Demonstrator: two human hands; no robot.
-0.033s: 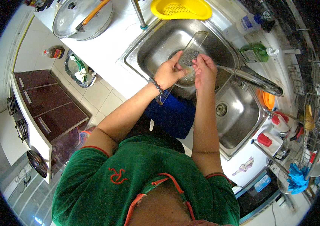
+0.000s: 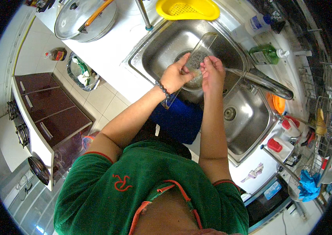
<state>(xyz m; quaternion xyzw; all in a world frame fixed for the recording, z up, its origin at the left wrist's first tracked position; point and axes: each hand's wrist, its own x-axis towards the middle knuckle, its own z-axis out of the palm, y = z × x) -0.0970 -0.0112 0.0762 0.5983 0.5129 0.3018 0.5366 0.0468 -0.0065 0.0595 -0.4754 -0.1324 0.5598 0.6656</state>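
Over the left basin of a steel sink [image 2: 150,55]: a long clear tray [image 2: 201,49], tilted, far end up toward the sink's back rim, near end down past the front edge by the left wrist. Left hand [image 2: 175,76] wrapped around the tray's left edge near the middle, fingers curled tight on it, bead bracelet [image 2: 162,89] at the wrist. Right hand [image 2: 212,72] on the tray's right side, fingers bent and pressed against its surface; something dark and scrubby between hands and tray, too blurred to name. Both forearms rising from the lower edge, above a green shirt [image 2: 142,188].

Faucet [image 2: 267,82] reaching in from the right, spout ending close to the right hand. Second basin [image 2: 244,125] to the right, drain showing. Yellow colander [image 2: 187,8] behind the sink. Lidded pot [image 2: 85,17] with an orange handle on the white counter at upper left. Green bottle [image 2: 265,54] at the sink's back right corner. Dish rack [image 2: 322,129] at far right, blue cloth [image 2: 308,184] below it. Bin [image 2: 81,72] with rubbish on the tiled floor, left of the counter. Stove [image 2: 21,133] at far left.
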